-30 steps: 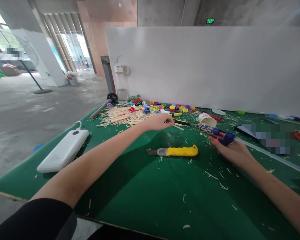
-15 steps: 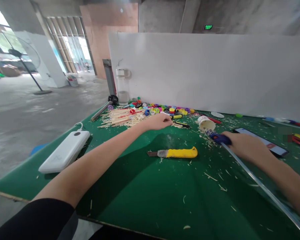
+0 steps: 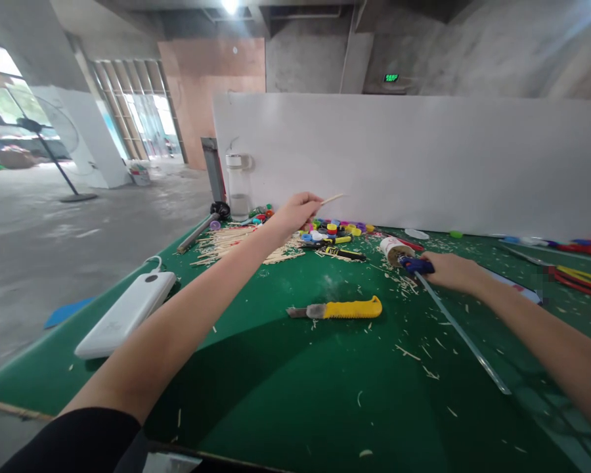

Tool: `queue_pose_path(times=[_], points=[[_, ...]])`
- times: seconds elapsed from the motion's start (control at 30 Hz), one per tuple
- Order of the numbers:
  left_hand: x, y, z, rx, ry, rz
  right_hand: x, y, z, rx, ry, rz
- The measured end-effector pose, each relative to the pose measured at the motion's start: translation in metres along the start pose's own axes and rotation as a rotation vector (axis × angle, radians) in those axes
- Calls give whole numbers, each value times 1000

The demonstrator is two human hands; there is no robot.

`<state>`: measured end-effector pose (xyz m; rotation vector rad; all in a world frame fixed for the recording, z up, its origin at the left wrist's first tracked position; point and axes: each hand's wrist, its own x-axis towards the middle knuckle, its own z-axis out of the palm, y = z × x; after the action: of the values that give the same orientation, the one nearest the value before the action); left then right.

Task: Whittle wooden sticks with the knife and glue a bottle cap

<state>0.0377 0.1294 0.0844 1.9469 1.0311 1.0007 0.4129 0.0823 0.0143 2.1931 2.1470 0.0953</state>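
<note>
Head view: our left hand (image 3: pixel 303 209), pinched nearly closed, holds a thin wooden stick (image 3: pixel 333 198), long axis pointing rightward, slightly up. Our right hand (image 3: pixel 448 270), closed on the glue gun (image 3: pixel 416 265), is nearer the paper cup (image 3: pixel 389 247); gun nose at its mouth. Versus earlier: left hand raised, stick plainer, gun closer to cup.

Grey concrete flr (image 3: pixel 128 217), standing fan (image 3: pixel 54 157) nr bright windows (image 3: pixel 10 82), ceiling lt (image 3: pixel 230 6) on.
</note>
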Motion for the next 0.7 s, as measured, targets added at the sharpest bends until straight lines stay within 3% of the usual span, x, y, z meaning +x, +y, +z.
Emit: queue_pose_path(times=[0.1,0.17,0.23,0.4,0.47,0.53,0.63,0.7], points=[[-2,5,-12,-17,39,3,2,1,3,53,-24,-56],[-4,0,-15,23,35,-75,3,1,4,65,-22,-81],[-6,-8,-14,115,-29,-163,2,0,4,62,-7,-98],[-17,-17,-6,155,-136,-169,-6,-9,-9,8,76,-85],[-23,-18,-1,119,-186,-150,-16,-25,-18,21,101,-149],[-30,-20,5,40,-227,-136,-30,-51,-27,77,109,-313],[-44,-25,20,-117,-176,-150,-58,-101,-32,143,71,-536],[-56,-29,32,-214,-66,-143,-74,-133,-29,170,85,-639]])
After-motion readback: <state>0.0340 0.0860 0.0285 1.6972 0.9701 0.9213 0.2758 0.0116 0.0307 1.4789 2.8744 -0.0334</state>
